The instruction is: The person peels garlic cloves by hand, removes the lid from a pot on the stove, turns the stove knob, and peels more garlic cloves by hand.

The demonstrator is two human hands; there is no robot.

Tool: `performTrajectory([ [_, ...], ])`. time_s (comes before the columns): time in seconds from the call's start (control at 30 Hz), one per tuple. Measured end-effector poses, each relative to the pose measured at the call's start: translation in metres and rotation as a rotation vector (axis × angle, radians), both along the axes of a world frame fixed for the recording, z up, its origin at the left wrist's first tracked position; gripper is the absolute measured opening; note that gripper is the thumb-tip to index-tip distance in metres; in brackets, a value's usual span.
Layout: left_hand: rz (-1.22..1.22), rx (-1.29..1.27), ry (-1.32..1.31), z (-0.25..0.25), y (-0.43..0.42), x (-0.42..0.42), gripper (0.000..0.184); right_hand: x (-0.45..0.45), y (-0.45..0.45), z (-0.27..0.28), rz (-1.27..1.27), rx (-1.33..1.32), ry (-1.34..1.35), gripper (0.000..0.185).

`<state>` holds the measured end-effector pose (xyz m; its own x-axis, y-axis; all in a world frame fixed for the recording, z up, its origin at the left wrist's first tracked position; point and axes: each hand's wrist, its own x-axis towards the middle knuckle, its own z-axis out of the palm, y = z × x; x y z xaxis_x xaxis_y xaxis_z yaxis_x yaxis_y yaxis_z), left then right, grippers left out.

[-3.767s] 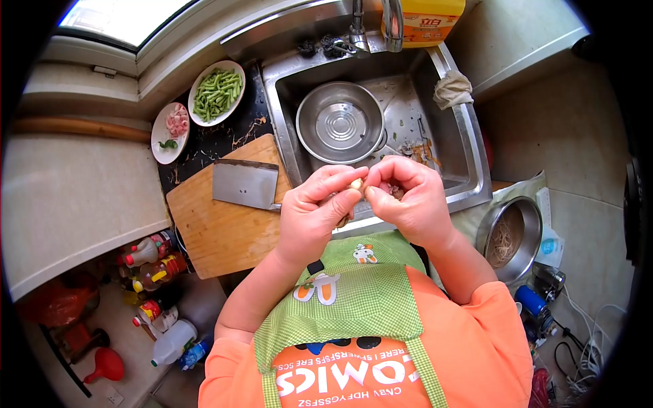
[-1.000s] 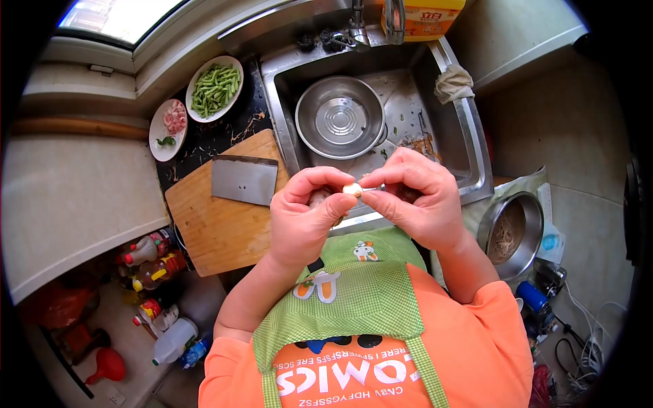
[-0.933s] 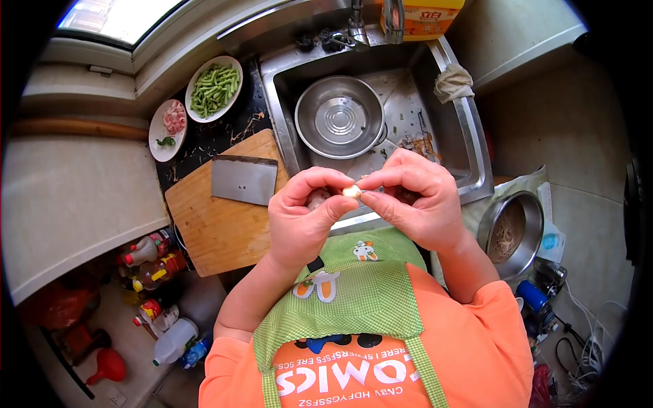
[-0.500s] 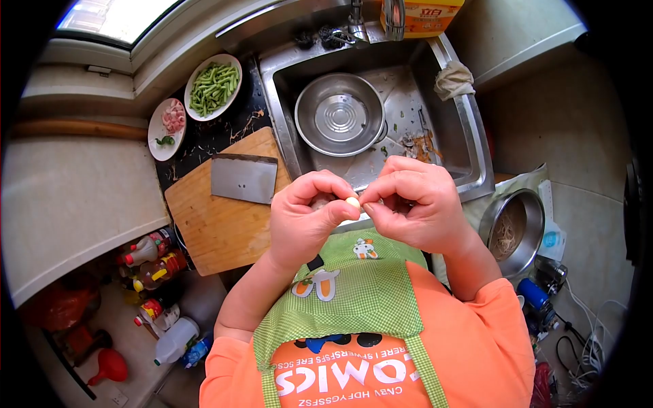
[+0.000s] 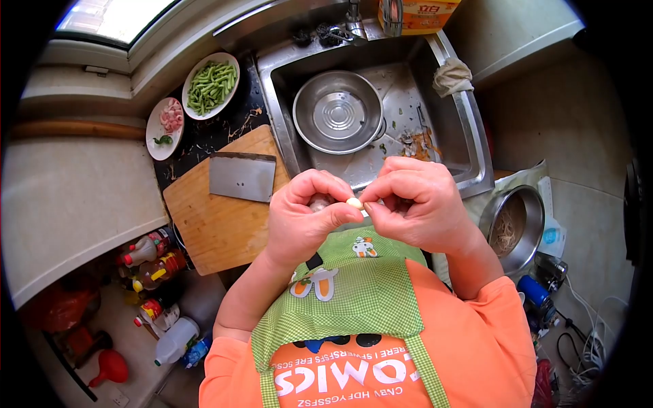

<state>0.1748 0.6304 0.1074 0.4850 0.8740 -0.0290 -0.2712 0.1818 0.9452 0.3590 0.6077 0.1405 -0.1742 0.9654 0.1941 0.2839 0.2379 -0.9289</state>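
Observation:
In front of the apron, my left hand [image 5: 306, 212] is closed, pinching a small pale garlic clove [image 5: 354, 202] between thumb and forefinger. A whitish-purple rounded thing, perhaps more garlic, partly shows inside the curled left fingers. My right hand [image 5: 416, 204] is closed too, its thumb and fingertips pinched at the clove's right end; the rest of what its fingers cover is hidden. Left of my hands a cleaver [image 5: 242, 178] lies flat on a wooden cutting board [image 5: 218, 234].
Ahead is a steel sink [image 5: 469, 136] holding a metal basin [image 5: 339, 112]. Plates of cut green beans [image 5: 212, 87] and sliced meat [image 5: 171, 117] stand back left. A steel bowl [image 5: 537, 221] with pale strands sits right. Several bottles [image 5: 160, 268] stand lower left; cables [image 5: 592, 326] lie lower right.
The clove shows slightly more between my fingertips. Both hands keep nearly the same place and stay pinched, while the view has shifted very slightly.

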Motion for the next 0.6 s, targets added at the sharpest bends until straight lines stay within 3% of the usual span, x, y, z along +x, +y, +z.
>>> performTrajectory([
  [0.13,0.017,-0.010,0.028,0.000,-0.002,-0.001,0.024,-0.003,-0.001,0.003,-0.008,0.012,-0.021,0.006],
  [0.23,0.038,-0.151,-0.035,0.000,-0.003,-0.001,0.024,-0.004,-0.002,0.004,-0.024,-0.005,0.010,0.006],
  [0.3,-0.030,-0.308,-0.210,-0.005,-0.003,-0.005,0.021,-0.004,-0.002,0.005,-0.080,-0.083,0.088,0.006],
  [0.43,-0.059,-0.346,-0.302,0.002,-0.001,-0.002,0.017,0.000,-0.002,0.000,-0.133,-0.050,0.143,0.006],
  [0.53,0.006,-0.380,-0.312,0.007,-0.002,0.001,0.020,0.007,0.000,-0.007,-0.064,0.132,0.081,0.008],
  [0.6,0.056,-0.287,-0.228,0.009,-0.002,0.001,0.021,0.003,-0.001,-0.007,-0.204,0.113,0.085,0.013],
])
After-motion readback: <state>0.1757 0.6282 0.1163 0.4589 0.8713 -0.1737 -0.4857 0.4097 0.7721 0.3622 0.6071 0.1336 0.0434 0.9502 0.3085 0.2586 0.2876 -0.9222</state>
